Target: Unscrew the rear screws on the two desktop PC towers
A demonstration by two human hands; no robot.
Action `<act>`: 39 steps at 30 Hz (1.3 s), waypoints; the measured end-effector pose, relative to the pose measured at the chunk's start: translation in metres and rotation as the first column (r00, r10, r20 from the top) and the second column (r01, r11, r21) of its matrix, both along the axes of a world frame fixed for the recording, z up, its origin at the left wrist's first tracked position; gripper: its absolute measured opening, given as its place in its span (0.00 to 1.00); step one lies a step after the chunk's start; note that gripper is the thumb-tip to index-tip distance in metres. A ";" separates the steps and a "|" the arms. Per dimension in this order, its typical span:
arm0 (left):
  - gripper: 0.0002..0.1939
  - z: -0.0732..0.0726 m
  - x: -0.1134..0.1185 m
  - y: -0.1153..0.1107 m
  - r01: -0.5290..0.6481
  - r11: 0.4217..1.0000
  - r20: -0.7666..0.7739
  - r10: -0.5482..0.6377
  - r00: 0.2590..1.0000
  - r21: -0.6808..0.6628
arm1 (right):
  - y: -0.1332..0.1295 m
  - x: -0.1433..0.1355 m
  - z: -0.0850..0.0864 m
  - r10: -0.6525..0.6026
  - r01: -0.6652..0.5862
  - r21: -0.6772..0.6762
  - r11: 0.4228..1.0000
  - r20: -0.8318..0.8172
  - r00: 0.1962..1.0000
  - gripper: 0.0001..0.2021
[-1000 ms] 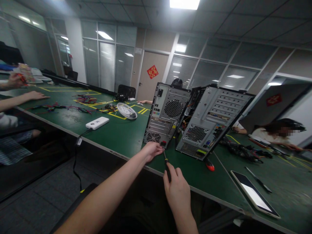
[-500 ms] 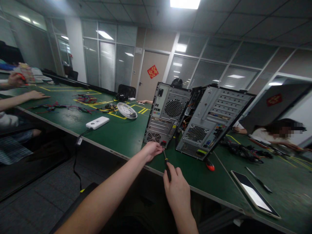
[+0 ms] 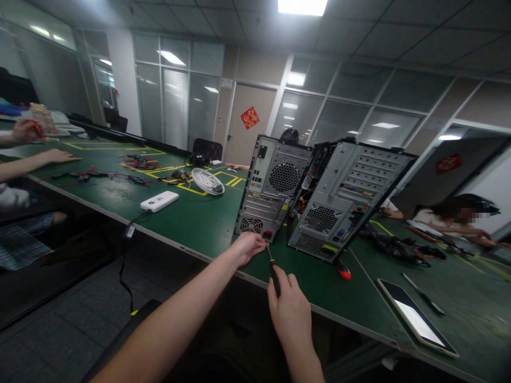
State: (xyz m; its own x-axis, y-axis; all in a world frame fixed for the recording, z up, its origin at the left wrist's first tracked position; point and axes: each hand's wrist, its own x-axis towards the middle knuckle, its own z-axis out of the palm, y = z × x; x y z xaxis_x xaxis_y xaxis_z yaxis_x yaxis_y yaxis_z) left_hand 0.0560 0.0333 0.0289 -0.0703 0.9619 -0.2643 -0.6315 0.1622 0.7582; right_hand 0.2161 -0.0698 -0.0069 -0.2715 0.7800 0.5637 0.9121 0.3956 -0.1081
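Note:
Two computer towers stand side by side with their back panels facing me: a narrower left tower and a wider right tower. My right hand is wrapped round the dark handle of a screwdriver. Its shaft points up to the lower back edge of the left tower, below the red switch. My left hand is closed at that same corner, with fingertips beside the screwdriver's tip. What those fingertips pinch, if anything, is too small to make out.
A red-ended tool lies by the right tower. Nearer on the green table are a tablet and a pen-like tool. A white power bank, a white oval basket and cables lie around. Other people sit at both sides.
Both hands, the screwdriver and the towers hold practically the same positions. At the far right, a person's hand and head have shifted slightly.

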 end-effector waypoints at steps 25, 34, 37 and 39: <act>0.08 0.003 -0.001 0.000 -0.009 1.000 0.008 0.009 1.000 -0.029 | 0.000 0.001 -0.001 -0.008 0.008 -0.009 1.000 0.000 1.000 0.16; 0.08 -0.001 -0.002 0.000 0.009 1.000 0.011 -0.009 1.000 -0.014 | -0.001 -0.001 0.001 -0.011 0.011 -0.024 1.000 0.001 1.000 0.17; 0.08 0.000 -0.002 0.000 0.008 1.000 -0.002 -0.009 1.000 -0.012 | -0.001 -0.001 0.002 -0.015 0.016 -0.033 0.999 0.007 1.000 0.17; 0.09 0.001 -0.001 -0.001 0.003 1.000 -0.015 -0.004 1.000 -0.018 | -0.001 -0.001 0.001 -0.016 0.017 -0.031 0.999 0.010 1.000 0.17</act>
